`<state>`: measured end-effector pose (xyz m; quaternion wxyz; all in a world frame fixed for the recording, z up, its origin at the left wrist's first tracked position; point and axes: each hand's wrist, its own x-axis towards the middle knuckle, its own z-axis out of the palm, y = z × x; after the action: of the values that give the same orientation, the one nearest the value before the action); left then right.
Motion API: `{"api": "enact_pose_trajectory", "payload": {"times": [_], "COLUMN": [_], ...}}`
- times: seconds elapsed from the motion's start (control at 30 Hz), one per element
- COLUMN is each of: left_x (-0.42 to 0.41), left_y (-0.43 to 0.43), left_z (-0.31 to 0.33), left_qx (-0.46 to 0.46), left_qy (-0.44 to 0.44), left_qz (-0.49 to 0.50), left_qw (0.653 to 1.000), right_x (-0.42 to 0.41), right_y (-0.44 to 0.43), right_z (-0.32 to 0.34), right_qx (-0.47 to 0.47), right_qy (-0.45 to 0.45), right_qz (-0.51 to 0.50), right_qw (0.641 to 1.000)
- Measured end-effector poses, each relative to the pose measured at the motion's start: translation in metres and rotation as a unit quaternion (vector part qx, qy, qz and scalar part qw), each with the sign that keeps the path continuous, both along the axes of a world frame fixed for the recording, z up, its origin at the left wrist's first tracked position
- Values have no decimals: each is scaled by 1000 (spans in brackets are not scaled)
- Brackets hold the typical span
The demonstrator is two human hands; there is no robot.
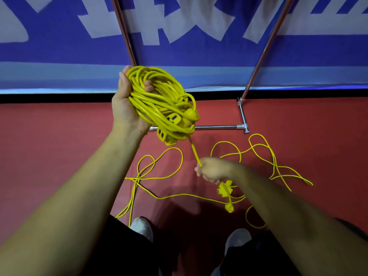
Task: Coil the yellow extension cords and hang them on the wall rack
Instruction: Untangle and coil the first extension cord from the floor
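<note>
Left hand (127, 104) grips coiled yellow extension cord (159, 100) raised before the blue banner (59, 52). Right hand (214, 169) closed around a strand running down from coil. Loose yellow cords (262, 154) sprawl on red floor (59, 146) near metal rack base (219, 127).

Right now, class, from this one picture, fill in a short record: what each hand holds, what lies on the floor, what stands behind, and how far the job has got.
Left hand: grips the coil of yellow extension cord, held up
Right hand: grips the cord tail hanging from the coil
Floor: loose yellow cord in loops on the red floor, with a socket block and plug
Behind: metal rack frame, blue banner
Progress: coil in hand, not hung
</note>
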<state>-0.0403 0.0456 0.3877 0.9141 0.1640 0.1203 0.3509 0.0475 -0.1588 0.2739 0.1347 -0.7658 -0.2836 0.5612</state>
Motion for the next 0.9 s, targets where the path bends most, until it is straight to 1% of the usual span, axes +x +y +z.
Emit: {"api": "enact_pose_trajectory", "payload": {"times": [0.07,0.17,0.23,0.27,0.33,0.43,0.5,0.6,0.67,0.7,0.77,0.83,0.9], "left_x": [1,2,2,2,3,4,5,5,6,6,7,6,3], "left_y": [4,1,-3,-4,-5,-7,-7,-13,-23,-28,-37,-41,-41], "left_z": [-6,-6,-5,-4,-5,-8,-10,-10,-9,-10,-13,-17,-22], "left_qx": [22,91,136,158,227,338,391,439,499,528,555,544,535], "left_qy": [35,99,148,165,196,242,264,293,311,310,292,273,248], "left_qz": [26,59,74,75,75,74,61,17,-26,-59,-139,-219,-282], "left_qw": [999,989,977,971,951,907,880,849,808,789,766,762,757], "right_x": [-10,-18,-22,-23,-26,-26,-22,-10,-2,1,10,19,27], "right_y": [5,8,7,5,-1,-8,-8,-10,-12,-13,-13,-14,-15], "right_z": [13,41,57,65,78,99,111,124,130,131,132,134,135], "right_qx": [17,46,86,106,141,184,226,282,300,306,311,322,347], "right_qy": [-29,-134,-160,-152,-95,15,55,109,142,137,89,15,-38], "right_qz": [48,130,152,153,136,92,54,-20,-52,-57,-46,-30,-46], "right_qw": [998,981,972,971,976,979,971,953,942,940,945,946,936]}}
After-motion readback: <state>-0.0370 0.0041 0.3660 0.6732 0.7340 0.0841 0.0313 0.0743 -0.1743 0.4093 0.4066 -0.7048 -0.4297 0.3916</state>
